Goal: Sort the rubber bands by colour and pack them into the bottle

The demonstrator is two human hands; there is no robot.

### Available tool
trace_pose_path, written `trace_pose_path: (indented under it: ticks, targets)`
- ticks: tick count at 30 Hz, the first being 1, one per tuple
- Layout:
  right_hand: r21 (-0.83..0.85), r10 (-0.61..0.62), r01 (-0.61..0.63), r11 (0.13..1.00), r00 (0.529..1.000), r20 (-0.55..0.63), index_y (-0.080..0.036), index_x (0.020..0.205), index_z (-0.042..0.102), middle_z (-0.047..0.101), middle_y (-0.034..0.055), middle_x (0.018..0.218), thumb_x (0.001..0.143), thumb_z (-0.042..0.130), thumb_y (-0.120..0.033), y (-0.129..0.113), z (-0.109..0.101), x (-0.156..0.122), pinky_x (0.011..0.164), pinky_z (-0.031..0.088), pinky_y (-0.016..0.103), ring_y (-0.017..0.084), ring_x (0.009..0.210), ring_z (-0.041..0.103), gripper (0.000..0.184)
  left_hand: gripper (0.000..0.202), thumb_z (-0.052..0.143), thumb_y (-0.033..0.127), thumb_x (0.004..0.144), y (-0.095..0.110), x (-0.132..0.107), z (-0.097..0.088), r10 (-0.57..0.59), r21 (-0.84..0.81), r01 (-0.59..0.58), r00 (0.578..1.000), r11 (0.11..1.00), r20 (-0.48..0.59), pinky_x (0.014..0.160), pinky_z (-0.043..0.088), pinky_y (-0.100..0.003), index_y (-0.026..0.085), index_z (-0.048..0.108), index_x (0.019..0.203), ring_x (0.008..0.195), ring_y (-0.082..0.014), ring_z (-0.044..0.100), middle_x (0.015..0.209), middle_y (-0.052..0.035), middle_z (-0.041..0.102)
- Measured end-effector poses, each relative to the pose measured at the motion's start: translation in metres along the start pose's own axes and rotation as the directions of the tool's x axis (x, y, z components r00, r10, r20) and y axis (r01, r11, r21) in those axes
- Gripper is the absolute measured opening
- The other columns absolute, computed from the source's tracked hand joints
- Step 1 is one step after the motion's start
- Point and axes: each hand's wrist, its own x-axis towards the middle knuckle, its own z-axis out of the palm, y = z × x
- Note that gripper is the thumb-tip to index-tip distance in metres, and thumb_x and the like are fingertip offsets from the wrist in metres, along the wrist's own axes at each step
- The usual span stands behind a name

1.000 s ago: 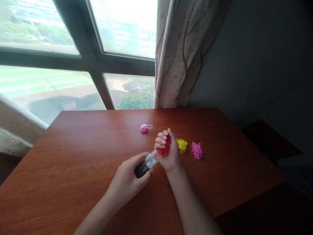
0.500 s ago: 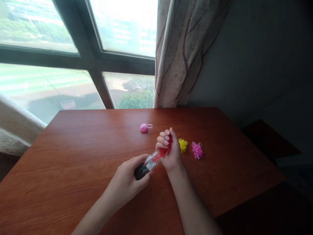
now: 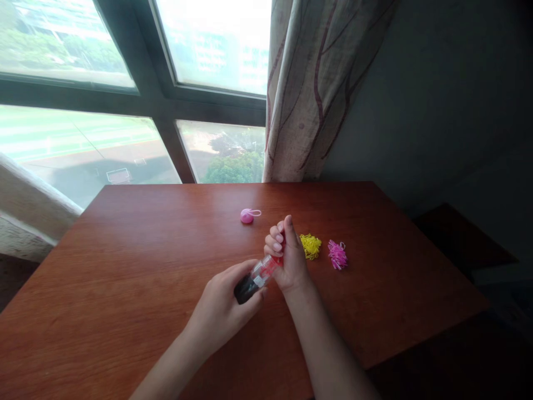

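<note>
One wooden counter (image 3: 125, 266) supported the work. Fingers of the left hand (image 3: 227, 297) encircled a tilted clear bottle (image 3: 257, 274); those of the right hand (image 3: 290, 261) curled tightly over red strands (image 3: 277, 260) at its mouth, apparently part inserted, part outside. Yellow strands (image 3: 310, 246), pink strands (image 3: 337, 255) and a looped pink piece (image 3: 247, 216) lay outside the bottle, on the counter.

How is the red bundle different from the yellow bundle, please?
The red bundle is in the right hand, at the mouth of the bottle; the yellow bundle lies on the table. The red bundle is mostly hidden by that hand; the yellow bundle shows many strands. Both are brightly coloured.
</note>
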Motion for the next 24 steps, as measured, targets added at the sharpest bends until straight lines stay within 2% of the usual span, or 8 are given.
trace_pose_path:
  ticks: [7, 12, 17, 24]
  targets:
    - [-0.077, -0.03, 0.034, 0.996, 0.998, 0.049, -0.019, 0.066, 0.048, 0.04, -0.0109, 0.053, 0.076, 0.078, -0.046, -0.001, 0.001, -0.001, 0.037, 0.023, 0.012, 0.001, 0.041, 0.033, 0.042, 0.023, 0.056, 0.023, 0.08, 0.002, 0.0, -0.003, -0.021, -0.006, 0.022, 0.999, 1.0, 0.036, 0.066, 0.042, -0.021, 0.018, 0.067, 0.1, 0.07, -0.0142, 0.056, 0.08, 0.0014, 0.067]
    - [-0.145, -0.053, 0.071, 0.987, 0.99, 0.129, -0.018, 0.067, 0.05, 0.044, -0.0093, 0.056, 0.08, 0.075, -0.045, 0.001, 0.004, -0.006, 0.04, 0.026, 0.013, 0.002, 0.043, 0.036, 0.039, 0.021, 0.057, 0.021, 0.08, 0.003, 0.0, -0.004, -0.024, -0.041, 0.026, 0.998, 0.999, 0.051, 0.066, 0.042, -0.021, 0.017, 0.066, 0.098, 0.071, -0.0143, 0.056, 0.081, 0.0019, 0.066]
    - [-0.144, -0.132, 0.139, 0.98, 0.99, 0.059, -0.019, 0.064, 0.048, 0.04, -0.0095, 0.054, 0.081, 0.073, -0.044, 0.007, 0.005, -0.006, 0.04, 0.025, 0.015, 0.003, 0.043, 0.035, 0.039, 0.021, 0.058, 0.024, 0.083, 0.002, 0.0, -0.004, -0.027, -0.03, 0.028, 0.999, 0.999, 0.024, 0.069, 0.043, -0.022, 0.017, 0.066, 0.101, 0.073, -0.0152, 0.058, 0.084, 0.0014, 0.068]
    - [-0.135, -0.196, 0.203, 0.97, 0.979, 0.059, -0.019, 0.067, 0.053, 0.047, -0.0067, 0.059, 0.086, 0.067, -0.044, 0.014, 0.006, -0.009, 0.049, 0.035, 0.017, 0.006, 0.052, 0.045, 0.035, 0.032, 0.06, 0.022, 0.083, -0.002, 0.001, 0.0, -0.006, -0.086, 0.004, 1.0, 0.996, -0.02, 0.076, 0.044, -0.023, 0.019, 0.066, 0.114, 0.083, -0.0165, 0.063, 0.095, 0.001, 0.071]
